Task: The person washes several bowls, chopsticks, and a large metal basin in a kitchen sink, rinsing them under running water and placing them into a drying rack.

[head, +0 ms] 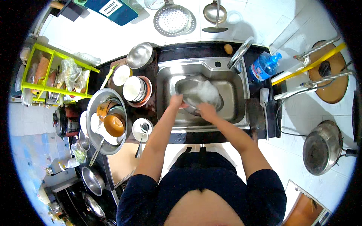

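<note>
Over the stainless-steel sink point(236, 113), both of my hands are at a round metal basin point(186, 84) that looks tilted. A white, blurred mass, foam or splashing water, fills part of the basin; which it is I cannot tell. My left hand point(177, 101) grips the basin's left side near its lower rim. At the basin's lower right edge is my right hand point(207, 111), its fingers blurred and partly hidden, so its hold is unclear. The faucet point(240, 53) stands at the sink's back right corner.
Left of the sink stand stacked bowls point(132, 88), a metal bowl point(140, 55), a white bowl with spoons point(138, 128) and a large basin point(91, 141) full of dishes. A blue plastic bottle point(261, 67) and a spatula point(264, 97) lie to the right.
</note>
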A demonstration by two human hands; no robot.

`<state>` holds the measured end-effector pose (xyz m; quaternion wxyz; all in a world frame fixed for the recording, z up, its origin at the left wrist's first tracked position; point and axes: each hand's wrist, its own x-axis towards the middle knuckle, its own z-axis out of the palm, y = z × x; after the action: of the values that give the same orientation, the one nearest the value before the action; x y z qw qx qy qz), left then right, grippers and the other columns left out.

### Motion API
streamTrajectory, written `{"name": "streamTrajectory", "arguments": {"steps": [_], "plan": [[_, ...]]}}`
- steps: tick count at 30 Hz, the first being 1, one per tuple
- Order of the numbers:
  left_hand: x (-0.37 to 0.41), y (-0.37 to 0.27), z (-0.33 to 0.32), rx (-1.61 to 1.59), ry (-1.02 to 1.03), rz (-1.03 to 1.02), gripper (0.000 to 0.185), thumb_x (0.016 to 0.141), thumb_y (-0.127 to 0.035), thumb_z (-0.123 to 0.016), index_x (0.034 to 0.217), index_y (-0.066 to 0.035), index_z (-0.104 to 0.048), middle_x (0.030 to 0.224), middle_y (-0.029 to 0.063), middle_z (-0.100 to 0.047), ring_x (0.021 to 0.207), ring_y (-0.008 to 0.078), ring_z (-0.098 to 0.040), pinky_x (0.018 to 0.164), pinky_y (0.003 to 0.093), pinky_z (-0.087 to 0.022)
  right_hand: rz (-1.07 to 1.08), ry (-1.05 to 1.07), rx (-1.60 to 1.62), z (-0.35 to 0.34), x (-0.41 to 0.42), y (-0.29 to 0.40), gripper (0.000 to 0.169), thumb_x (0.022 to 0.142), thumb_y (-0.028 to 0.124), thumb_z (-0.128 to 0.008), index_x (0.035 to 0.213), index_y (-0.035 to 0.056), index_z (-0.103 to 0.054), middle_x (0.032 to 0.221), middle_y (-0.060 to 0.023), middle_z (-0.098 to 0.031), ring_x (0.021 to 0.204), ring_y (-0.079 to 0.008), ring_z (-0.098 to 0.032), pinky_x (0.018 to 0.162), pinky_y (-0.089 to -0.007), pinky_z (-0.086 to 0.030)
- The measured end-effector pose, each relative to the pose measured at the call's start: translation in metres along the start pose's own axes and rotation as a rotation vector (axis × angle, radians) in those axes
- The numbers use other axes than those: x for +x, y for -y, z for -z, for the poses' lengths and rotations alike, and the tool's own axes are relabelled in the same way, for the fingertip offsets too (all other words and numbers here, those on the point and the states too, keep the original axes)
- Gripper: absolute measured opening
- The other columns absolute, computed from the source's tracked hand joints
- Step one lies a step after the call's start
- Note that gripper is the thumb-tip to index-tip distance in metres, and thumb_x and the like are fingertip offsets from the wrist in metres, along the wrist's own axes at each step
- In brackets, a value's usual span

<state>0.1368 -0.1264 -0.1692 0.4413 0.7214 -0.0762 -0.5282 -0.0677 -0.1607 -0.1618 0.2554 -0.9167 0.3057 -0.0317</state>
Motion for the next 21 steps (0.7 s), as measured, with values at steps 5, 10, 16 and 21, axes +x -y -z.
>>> {"name": "streamTrajectory", "arguments": {"steps": [5,10,16,21], "plan": [[-0.026,-0.056,-0.026,0.238,-0.038,-0.276,0.034,0.08,-0.02,-0.05,0.064,0.009,-0.055,0.057,0.0182,-0.058,0.045,0.0271,-0.061,0.042,0.035,-0.052,-0.113,-0.165,0.381,0.014,-0.002,0.006,0.025,0.081,0.028,-0.058,0.094,0.007,-0.06,0.086,-0.0153,-0.061,0.083,-0.0365,-0.056,0.07,-0.0436,-0.043],[-0.079,-0.115,-0.059,0.402,0.127,-0.427,0.034,0.09,-0.024,-0.043,0.08,0.004,-0.059,0.059,0.0115,-0.061,0.045,0.0194,-0.06,0.045,0.0283,-0.048,-0.416,-0.173,0.788,0.027,-0.011,0.013,0.034,0.082,0.033,-0.059,0.095,0.0013,-0.058,0.078,-0.0123,-0.06,0.077,-0.0249,-0.059,0.068,-0.0367,-0.045],[-0.17,-0.121,-0.064,0.256,0.442,-0.742,0.031,0.096,-0.022,-0.037,0.099,0.002,-0.057,0.071,0.0089,-0.062,0.061,0.0125,-0.06,0.061,0.0246,-0.049,-0.802,-0.451,1.671,0.073,-0.038,0.017,0.041,0.084,0.033,-0.06,0.108,0.0012,-0.051,0.09,-0.0094,-0.06,0.081,-0.0206,-0.059,0.069,-0.0367,-0.049],[-0.187,-0.044,-0.012,0.108,0.561,-0.493,0.029,0.095,-0.021,-0.039,0.098,0.002,-0.057,0.074,0.008,-0.061,0.065,0.0133,-0.06,0.061,0.0253,-0.049,-0.592,-0.368,1.739,0.074,-0.057,-0.024,0.042,0.085,0.028,-0.059,0.115,0.0008,-0.05,0.107,-0.012,-0.056,0.098,-0.0229,-0.055,0.081,-0.0375,-0.046]]}}
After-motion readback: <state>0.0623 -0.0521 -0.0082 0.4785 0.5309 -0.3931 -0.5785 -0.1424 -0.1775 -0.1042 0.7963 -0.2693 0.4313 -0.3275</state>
